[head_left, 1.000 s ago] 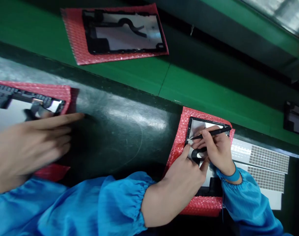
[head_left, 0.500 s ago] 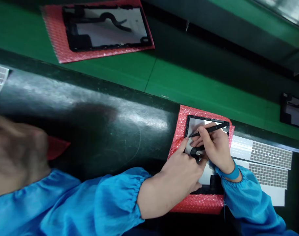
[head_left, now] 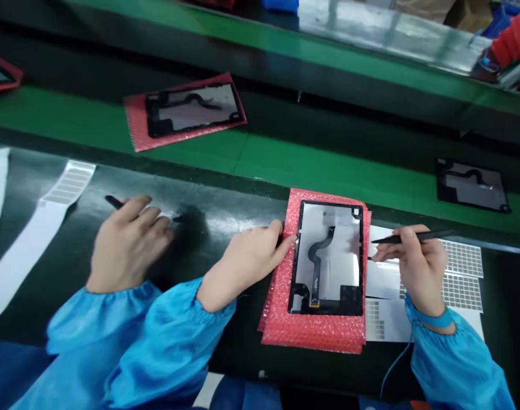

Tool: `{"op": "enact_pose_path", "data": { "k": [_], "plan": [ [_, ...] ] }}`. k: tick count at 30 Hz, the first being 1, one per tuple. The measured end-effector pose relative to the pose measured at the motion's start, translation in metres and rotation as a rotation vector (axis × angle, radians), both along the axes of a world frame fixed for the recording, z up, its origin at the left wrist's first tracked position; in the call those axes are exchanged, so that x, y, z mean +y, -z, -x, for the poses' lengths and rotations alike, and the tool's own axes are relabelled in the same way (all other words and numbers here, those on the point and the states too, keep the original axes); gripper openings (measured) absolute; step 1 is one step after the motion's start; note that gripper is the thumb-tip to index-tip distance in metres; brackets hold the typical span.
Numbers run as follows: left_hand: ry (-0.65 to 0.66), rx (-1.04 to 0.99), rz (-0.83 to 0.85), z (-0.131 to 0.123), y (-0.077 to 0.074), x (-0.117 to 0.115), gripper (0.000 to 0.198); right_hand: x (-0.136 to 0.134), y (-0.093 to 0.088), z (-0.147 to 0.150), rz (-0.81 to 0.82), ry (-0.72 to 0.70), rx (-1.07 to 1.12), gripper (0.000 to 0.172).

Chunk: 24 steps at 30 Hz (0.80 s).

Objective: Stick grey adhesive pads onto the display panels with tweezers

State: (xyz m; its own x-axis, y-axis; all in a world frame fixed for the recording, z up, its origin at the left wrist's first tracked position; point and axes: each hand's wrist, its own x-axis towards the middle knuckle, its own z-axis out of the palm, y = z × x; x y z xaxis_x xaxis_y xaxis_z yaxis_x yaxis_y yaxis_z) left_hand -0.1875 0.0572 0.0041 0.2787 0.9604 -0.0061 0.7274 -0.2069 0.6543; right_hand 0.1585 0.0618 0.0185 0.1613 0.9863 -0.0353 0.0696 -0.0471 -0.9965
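Observation:
A display panel (head_left: 340, 256) with a black frame, silvery back and dark flat ribbon cable (head_left: 315, 265) lies face down on red bubble wrap (head_left: 319, 333). My left hand (head_left: 245, 256) is at the panel's left edge. One digit reaches out to touch the frame, while the other fingers are bent and partly hidden. To the right of the panel, my right hand (head_left: 424, 267) grips slim black tweezers (head_left: 430, 234), their pointed end toward the panel but apart from it. Below that hand lie white sheets of small grey stickers (head_left: 462, 259).
A co-worker's hand (head_left: 127, 245) with a dark slim tool is at the left, near a white label strip (head_left: 33, 245). On the green belt (head_left: 277, 162) sit another panel on red wrap (head_left: 200, 108) and a bare panel (head_left: 473, 185).
My right hand has lifted off the panel and moved right with the tweezers. My left hand has drawn back to the left edge, uncovering the ribbon cable. The camera view has shifted.

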Motion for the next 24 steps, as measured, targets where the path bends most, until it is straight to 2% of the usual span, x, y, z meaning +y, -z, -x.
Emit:
{"op": "enact_pose_path", "data": {
  "k": [3, 5, 7, 12, 15, 17, 19, 24],
  "plan": [
    [-0.159, -0.063, 0.002, 0.038, -0.021, 0.006, 0.036, -0.015, 0.010, -0.039, 0.008, 0.091, -0.012, 0.032],
    [-0.229, -0.115, 0.015, 0.039, -0.025, 0.008, 0.036, -0.023, 0.019, -0.060, 0.010, 0.124, 0.001, 0.034],
    [-0.264, -0.171, 0.036, 0.016, -0.019, 0.005, 0.037, -0.029, 0.027, -0.077, 0.016, 0.136, 0.019, 0.035],
    [-0.256, -0.338, 0.114, -0.074, 0.014, -0.001, 0.032, -0.040, 0.047, -0.095, 0.022, 0.154, 0.048, 0.037],
    [-0.324, -0.595, 0.244, -0.102, 0.018, 0.011, 0.060, -0.043, 0.056, -0.095, 0.024, 0.178, 0.087, 0.041],
    [-0.392, -0.715, 0.305, -0.112, 0.014, 0.030, 0.079, -0.044, 0.061, -0.094, 0.022, 0.187, 0.103, 0.044],
    [-0.411, -0.727, 0.311, -0.121, 0.010, 0.057, 0.080, -0.046, 0.066, -0.092, 0.023, 0.177, 0.116, 0.045],
    [-0.422, -0.645, 0.254, -0.153, 0.018, 0.159, 0.045, -0.051, 0.077, -0.090, 0.000, 0.143, 0.118, 0.042]
  ]
}}
